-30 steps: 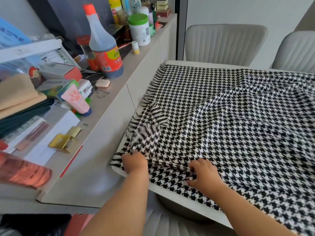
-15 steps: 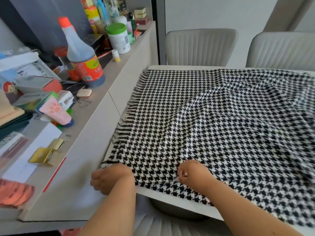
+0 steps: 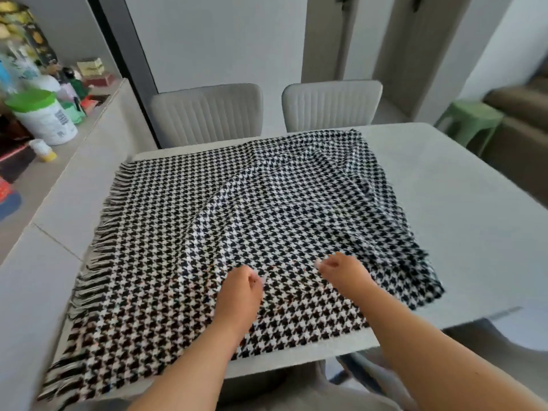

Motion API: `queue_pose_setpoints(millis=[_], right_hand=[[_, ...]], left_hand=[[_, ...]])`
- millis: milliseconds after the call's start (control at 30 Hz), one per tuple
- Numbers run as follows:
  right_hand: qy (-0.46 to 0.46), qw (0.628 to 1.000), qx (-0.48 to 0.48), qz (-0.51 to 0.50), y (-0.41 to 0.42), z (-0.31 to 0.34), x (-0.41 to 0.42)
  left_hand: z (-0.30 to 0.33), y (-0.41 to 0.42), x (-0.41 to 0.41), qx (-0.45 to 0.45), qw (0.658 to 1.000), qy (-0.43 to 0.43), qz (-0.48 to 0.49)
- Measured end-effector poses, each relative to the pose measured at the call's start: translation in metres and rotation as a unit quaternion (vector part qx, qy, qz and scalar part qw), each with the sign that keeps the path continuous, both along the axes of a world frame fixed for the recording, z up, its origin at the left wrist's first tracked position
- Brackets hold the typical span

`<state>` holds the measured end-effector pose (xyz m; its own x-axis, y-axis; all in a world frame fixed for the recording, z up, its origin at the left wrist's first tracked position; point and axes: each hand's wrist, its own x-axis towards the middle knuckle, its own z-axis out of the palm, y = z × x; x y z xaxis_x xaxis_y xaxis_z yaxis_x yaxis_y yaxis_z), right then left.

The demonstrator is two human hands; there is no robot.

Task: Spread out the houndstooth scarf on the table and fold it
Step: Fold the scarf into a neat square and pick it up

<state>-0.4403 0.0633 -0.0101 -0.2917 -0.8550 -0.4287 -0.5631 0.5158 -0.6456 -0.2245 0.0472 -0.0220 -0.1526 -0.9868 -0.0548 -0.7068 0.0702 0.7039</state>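
On one table (image 3: 462,221), one houndstooth scarf (image 3: 237,221), two hands above: left hand (image 3: 240,295), right hand (image 3: 344,272).

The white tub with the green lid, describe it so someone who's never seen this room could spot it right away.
Start at the long pale counter running along the left side of the table. Among the clutter at its far end stands the white tub, a squat cylinder with dark print. Its broad, bright green lid sets it apart from the smaller bottles and boxes behind it.
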Motion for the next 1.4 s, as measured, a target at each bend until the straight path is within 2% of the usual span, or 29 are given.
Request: queue_pose_setpoints(millis=[100, 167, 300, 400, 500, 633, 767, 833, 967, 1100, 1233, 1333, 1400], right_hand=[[-0.118, 0.976, -0.017, -0.184, 0.003, -0.007, -0.047], [-0.195, 0.949, -0.023, -0.249, 0.003, -0.010, -0.069], [-0.273, 0.903, 0.005, -0.333, -0.005, -0.017, -0.092], [-0.273, 0.895, 0.004, -0.352, -0.009, -0.024, -0.096], [-0.296, 0.883, -0.041, -0.361, -0.010, -0.033, -0.098], [-0.239, 0.910, -0.073, -0.332, -0.007, -0.029, -0.100], [-0.139, 0.939, -0.133, -0.285, -0.002, -0.025, -0.112], [-0.119, 0.932, -0.170, -0.296, 0.001, -0.021, -0.117], [-0.125, 0.896, -0.244, -0.350, 0.008, -0.003, -0.120], [0.001, 0.868, -0.344, -0.359, 0.026, 0.017, -0.115], [0.115, 0.915, -0.257, -0.288, 0.049, 0.021, -0.115], [0.149, 0.911, -0.270, -0.273, 0.052, 0.022, -0.117], [0.178, 0.927, -0.237, -0.229, 0.051, 0.020, -0.122]], left_hand=[[-0.006, 0.004, -0.025, 0.018, 0.998, -0.036, -0.055], [-0.013, 0.004, -0.037, 0.015, 0.994, -0.073, -0.081], [-0.029, 0.000, -0.058, 0.017, 0.982, -0.142, -0.122], [-0.042, 0.001, -0.075, 0.026, 0.980, -0.157, -0.118], [-0.054, -0.001, -0.087, 0.014, 0.980, -0.176, -0.092], [-0.058, -0.013, -0.092, 0.010, 0.982, -0.172, -0.076], [-0.057, -0.020, -0.087, 0.002, 0.978, -0.169, -0.121], [-0.050, -0.021, -0.084, 0.006, 0.982, -0.143, -0.125], [-0.014, -0.018, -0.078, -0.005, 0.988, -0.094, -0.124], [0.024, -0.003, -0.069, -0.019, 0.983, -0.072, -0.168], [0.018, 0.019, -0.064, 0.048, 0.966, -0.108, -0.231], [0.013, 0.022, -0.064, 0.032, 0.973, -0.075, -0.218], [0.012, 0.022, -0.065, 0.028, 0.968, -0.084, -0.233]])
